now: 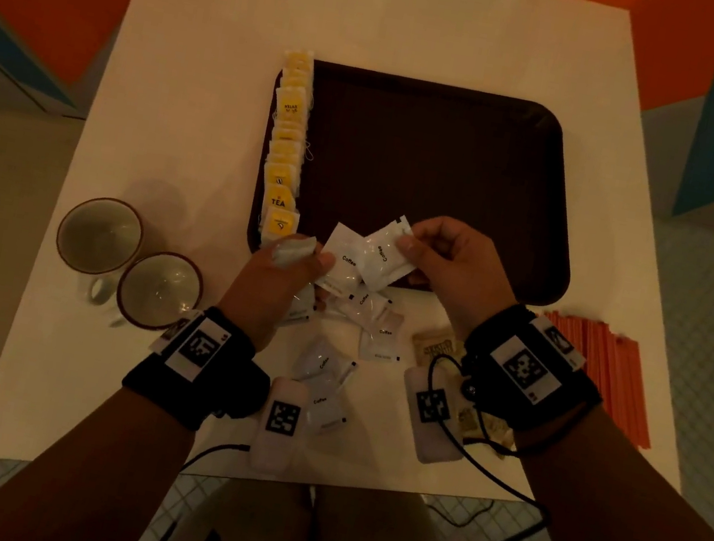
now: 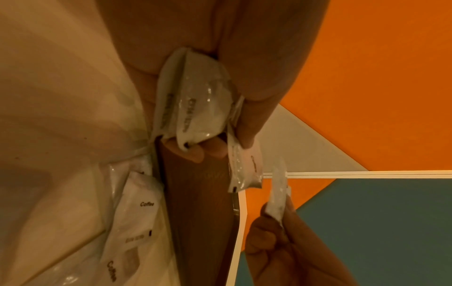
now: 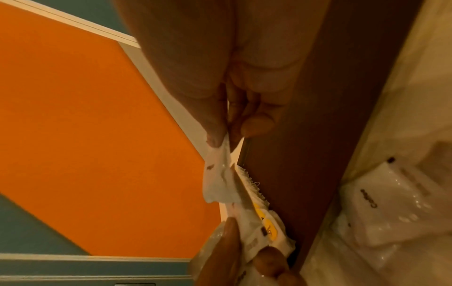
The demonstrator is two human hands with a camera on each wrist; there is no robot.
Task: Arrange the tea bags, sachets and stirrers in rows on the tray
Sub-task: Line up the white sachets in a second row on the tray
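Hands meet at the centre of the head view, over the near edge of the brown tray (image 1: 435,160). My right hand (image 1: 451,258) pinches one white coffee sachet (image 1: 383,258) by its upper corner between thumb and forefinger; the remaining fingers are curled behind it. My left hand (image 1: 277,285) grips a bunch of sachets (image 2: 195,108): the left wrist view shows several of them clamped between thumb and curled fingers, and one more sachet (image 1: 342,261) projects from that hand toward the right hand. The two projecting sachets overlap just above the tray's near rim.

Tea bags (image 1: 287,150) with yellow labels lie in one overlapping row along the left edge of the tray, from upper to lower frame. Loose sachets (image 1: 365,323) lie scattered on the white table (image 1: 220,58) below the tray, between my wrists. Brown sachets (image 1: 434,347) lie to their right, partly covered by the right wrist strap. Orange stirrers (image 1: 602,372) lie bundled at the right of the frame, on the table. Two cups (image 1: 129,265) stand at the left of the frame, touching each other.
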